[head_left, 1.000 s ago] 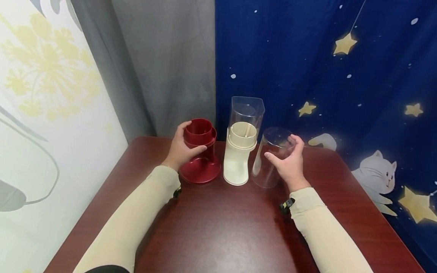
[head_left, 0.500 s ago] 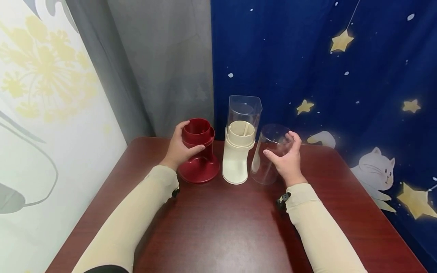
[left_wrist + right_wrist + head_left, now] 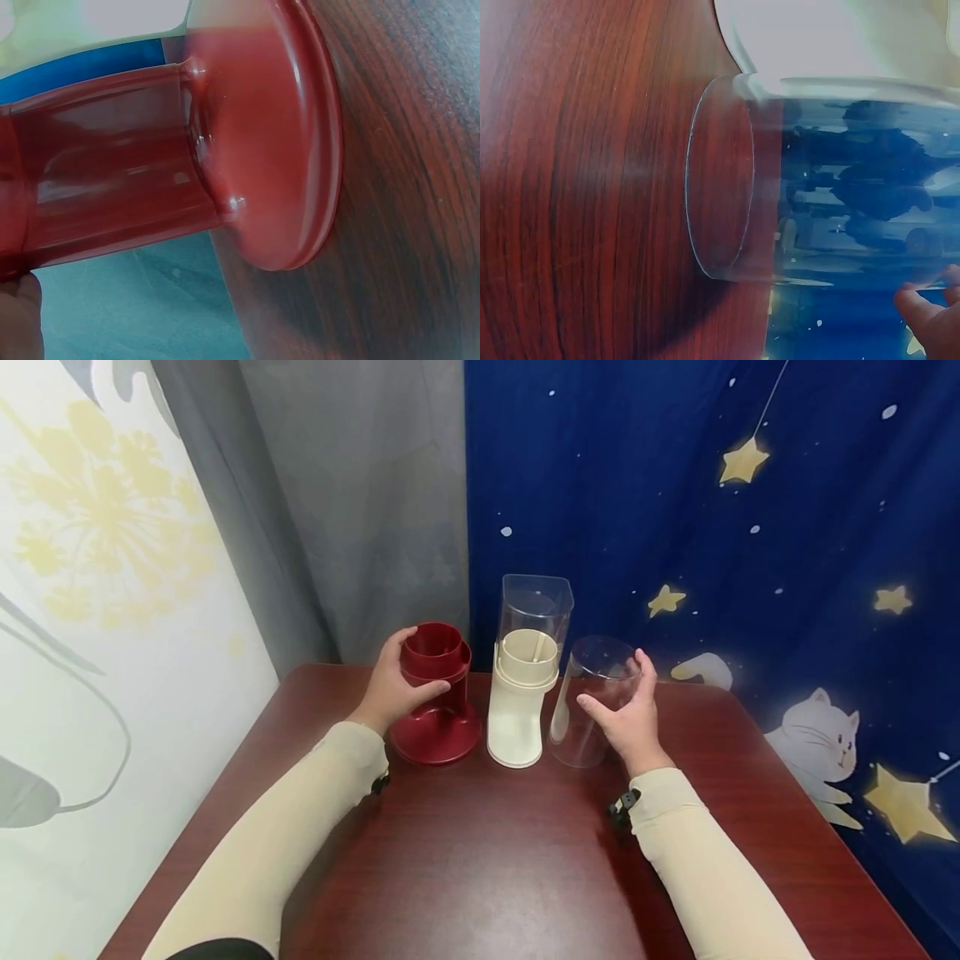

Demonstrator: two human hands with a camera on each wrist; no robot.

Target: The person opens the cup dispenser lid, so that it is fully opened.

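In the head view my left hand point(image 3: 396, 687) holds the round upper cup of a glossy dark red plastic stand point(image 3: 435, 739), fingers on its far left side and thumb across its front. The stand's wide round base point(image 3: 262, 142) rests on the table. My right hand point(image 3: 633, 720) grips a clear open cylinder point(image 3: 583, 739) near its upper rim, thumb in front and fingers on the right side. The cylinder stands upright; its lower rim shows against the table in the right wrist view. Between the hands stands a cream stand point(image 3: 515, 727) with a ring-shaped top.
A tall clear container point(image 3: 536, 597) rises behind the cream stand's ring. All these stand near the back edge of a dark red wooden table point(image 3: 480, 860). Behind it hang a grey curtain point(image 3: 360, 510) and a blue star-patterned curtain point(image 3: 600, 468); a pale patterned surface point(image 3: 112, 693) is at left.
The head view has shifted slightly. Both hands keep their holds, and the red stand, cream stand and clear cylinder stay practically in place.
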